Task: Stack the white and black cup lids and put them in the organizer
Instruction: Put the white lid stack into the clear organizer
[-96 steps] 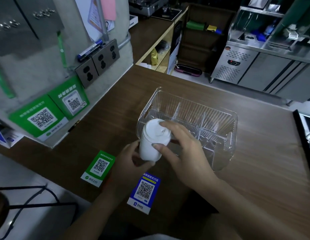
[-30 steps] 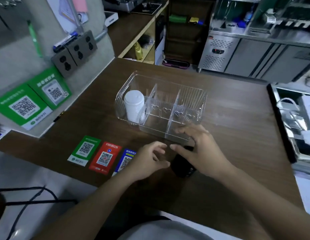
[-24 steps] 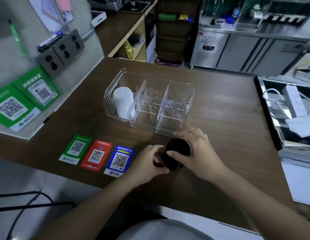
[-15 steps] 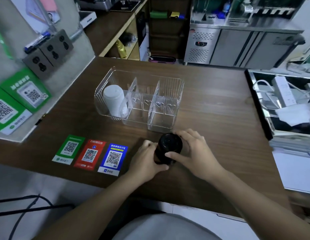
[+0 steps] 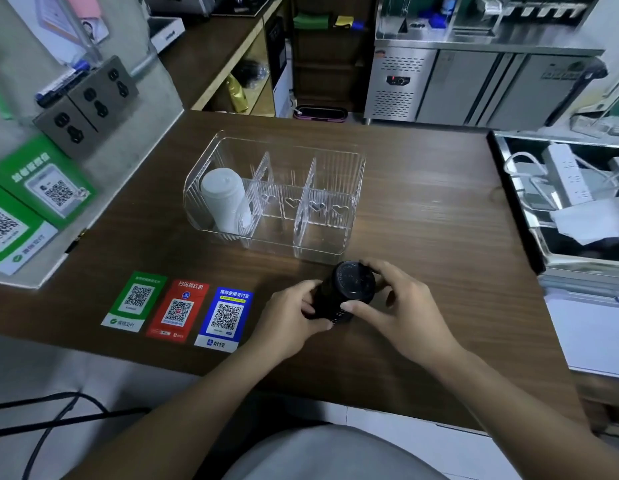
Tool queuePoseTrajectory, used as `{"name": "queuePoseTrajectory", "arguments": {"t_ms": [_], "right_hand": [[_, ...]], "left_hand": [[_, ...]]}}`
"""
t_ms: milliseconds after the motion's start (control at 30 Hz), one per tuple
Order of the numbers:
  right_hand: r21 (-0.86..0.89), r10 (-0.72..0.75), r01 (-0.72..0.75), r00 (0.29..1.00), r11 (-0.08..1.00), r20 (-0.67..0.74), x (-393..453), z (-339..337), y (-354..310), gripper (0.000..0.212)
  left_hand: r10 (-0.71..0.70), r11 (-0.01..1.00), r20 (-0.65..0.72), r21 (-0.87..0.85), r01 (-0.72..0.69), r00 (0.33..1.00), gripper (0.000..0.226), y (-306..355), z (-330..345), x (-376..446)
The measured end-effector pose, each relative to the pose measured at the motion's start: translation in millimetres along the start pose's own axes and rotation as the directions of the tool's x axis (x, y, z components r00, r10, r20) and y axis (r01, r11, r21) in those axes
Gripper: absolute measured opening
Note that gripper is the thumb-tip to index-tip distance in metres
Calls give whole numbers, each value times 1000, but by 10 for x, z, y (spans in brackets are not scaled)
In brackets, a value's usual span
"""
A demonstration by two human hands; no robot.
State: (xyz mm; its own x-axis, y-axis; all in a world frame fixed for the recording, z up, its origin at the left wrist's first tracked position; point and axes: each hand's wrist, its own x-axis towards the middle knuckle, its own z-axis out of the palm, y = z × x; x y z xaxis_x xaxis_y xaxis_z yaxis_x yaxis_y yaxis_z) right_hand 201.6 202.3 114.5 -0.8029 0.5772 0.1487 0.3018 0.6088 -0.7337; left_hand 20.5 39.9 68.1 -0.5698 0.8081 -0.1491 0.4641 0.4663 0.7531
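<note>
A clear plastic organizer (image 5: 335, 157) with three compartments stands on the brown wooden counter. A stack of white cup lids (image 5: 222, 199) leans in its left compartment; the middle and right compartments hold nothing. In front of the organizer's right end, a stack of black cup lids (image 5: 347, 289) is tilted with its top toward me. My left hand (image 5: 294, 317) grips the stack's lower end from the left. My right hand (image 5: 401, 313) grips its upper end from the right, fingers curled over the top rim.
Three QR code cards, green (image 5: 134, 301), red (image 5: 178, 310) and blue (image 5: 225, 318), lie flat near the counter's front edge. A wall with sockets (image 5: 89, 102) and green signs is at left. A tray of cables and power strips (image 5: 571, 188) borders the right.
The white stack went from my hands into the organizer's left compartment. Both hands then took hold of the black stack by the organizer's front and raised it off the counter, tilted.
</note>
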Motion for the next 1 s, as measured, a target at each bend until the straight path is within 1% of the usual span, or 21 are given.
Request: {"name": "queuePoseTrajectory", "arguments": {"t_ms": [67,133,267,400,533,700,833,900,1000], "right_hand": [[5,14,-14,1000,1000,14,16,11,-30,80],[8,17,-18,1000,1000,17,41,26,-74,80],[89,17,-17,1000,996,5,141,47,-271,74],[117,-33,29,999,993,37,370,66,-532,67],[128,-85,75,994,989,69,676,116,-822,63],[100,-158,151,985,984,71,1120,182,-1053,68],[79,-176,170,982,982,69,1436,218,-1123,70],[61,-177,172,981,983,77,1570,221,-1117,68],[42,-182,179,977,983,113,1740,229,-1065,66]], "left_hand": [[-11,1000,24,-17,11,1000,85,-2,1,-15],[-16,1000,11,-12,17,1000,92,-27,15,-40],[-47,999,-92,-28,45,995,80,-79,-79,-129],[-20,999,-190,-32,15,982,72,-141,-337,-138],[-3,996,-250,-91,-20,968,65,-207,-657,-66],[-39,985,-271,-170,-8,962,63,-193,-1067,149],[-32,988,-326,-154,-20,945,66,-115,-1244,345],[-60,990,-319,-140,15,946,69,-105,-1253,459],[-127,986,-298,-140,89,946,64,-79,-1187,618]]}}
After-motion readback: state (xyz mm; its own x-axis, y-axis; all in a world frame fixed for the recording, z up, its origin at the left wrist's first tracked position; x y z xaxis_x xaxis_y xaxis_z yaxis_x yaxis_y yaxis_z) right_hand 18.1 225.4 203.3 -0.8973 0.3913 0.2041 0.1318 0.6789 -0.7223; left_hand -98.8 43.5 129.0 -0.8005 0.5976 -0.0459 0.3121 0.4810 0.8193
